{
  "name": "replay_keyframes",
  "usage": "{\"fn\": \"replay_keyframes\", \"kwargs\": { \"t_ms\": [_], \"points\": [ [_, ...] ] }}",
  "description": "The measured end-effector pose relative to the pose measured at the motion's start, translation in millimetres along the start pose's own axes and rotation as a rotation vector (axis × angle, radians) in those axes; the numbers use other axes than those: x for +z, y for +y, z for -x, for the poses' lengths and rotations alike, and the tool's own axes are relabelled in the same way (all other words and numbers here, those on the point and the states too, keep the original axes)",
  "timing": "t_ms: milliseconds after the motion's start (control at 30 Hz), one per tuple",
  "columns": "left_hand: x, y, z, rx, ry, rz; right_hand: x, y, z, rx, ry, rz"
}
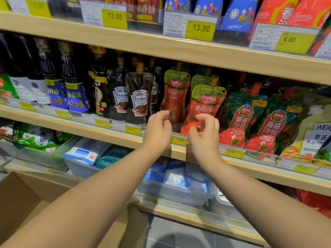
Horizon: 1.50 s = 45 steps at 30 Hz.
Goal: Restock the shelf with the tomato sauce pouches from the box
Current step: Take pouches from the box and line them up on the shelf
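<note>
Red tomato sauce pouches with green tops stand on the middle wooden shelf. The front pouch leans slightly left, with another pouch to its left and one more behind. My left hand hovers just in front of the left pouch's lower edge, fingers curled apart, holding nothing. At the front pouch's bottom, my right hand has its fingers spread and its fingertips close to or touching the pouch. The cardboard box sits open at the lower left.
Dark Heinz black pepper sauce pouches stand left of the red pouches. Green-and-red ketchup pouches stand to the right. Dark bottles fill the shelf's left part. Yellow price tags line the shelf edges. Clear bins with blue-white packets sit on the shelf below.
</note>
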<state>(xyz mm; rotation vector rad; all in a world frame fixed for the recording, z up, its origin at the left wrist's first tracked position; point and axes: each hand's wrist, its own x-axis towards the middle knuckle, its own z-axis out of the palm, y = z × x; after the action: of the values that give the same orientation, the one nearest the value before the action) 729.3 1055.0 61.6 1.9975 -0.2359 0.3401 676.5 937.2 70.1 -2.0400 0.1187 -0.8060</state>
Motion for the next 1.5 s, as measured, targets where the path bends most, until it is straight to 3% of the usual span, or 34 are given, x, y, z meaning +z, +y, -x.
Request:
{"fn": "replay_keyframes", "kwargs": {
  "t_ms": [167,400,600,700,800,933,1067,1167,1300,1500],
  "points": [
    [-47,-63,31,-0.062,0.144,-0.015,56,-15,37,-0.076,-0.168,-0.062],
    [-139,-214,123,-0.456,0.183,-0.223,171,-8,148,0.034,-0.616,-0.109],
    [-196,-313,197,-0.893,0.09,-0.428,258,12,243,0.233,-0.932,-0.059],
    [-210,-352,215,-1.012,-0.105,-0.547,291,30,280,0.289,-1.029,-0.037],
    [-218,-380,218,-1.123,-0.136,-0.676,322,45,304,0.506,-1.176,-0.089],
    [-230,-401,206,-1.164,-0.155,-0.795,351,59,329,0.707,-1.346,-0.071],
    [-250,-422,203,-1.271,-0.168,-0.765,367,64,357,0.9,-1.386,-0.063],
    [-258,-435,206,-1.275,-0.203,-0.796,371,68,370,0.947,-1.398,-0.064],
    [-250,-437,206,-1.173,-0.216,-0.771,371,74,374,1.074,-1.321,-0.133],
    [-221,-420,206,-0.976,-0.399,-0.648,367,83,376,1.274,-1.271,-0.193]
  ]
}}
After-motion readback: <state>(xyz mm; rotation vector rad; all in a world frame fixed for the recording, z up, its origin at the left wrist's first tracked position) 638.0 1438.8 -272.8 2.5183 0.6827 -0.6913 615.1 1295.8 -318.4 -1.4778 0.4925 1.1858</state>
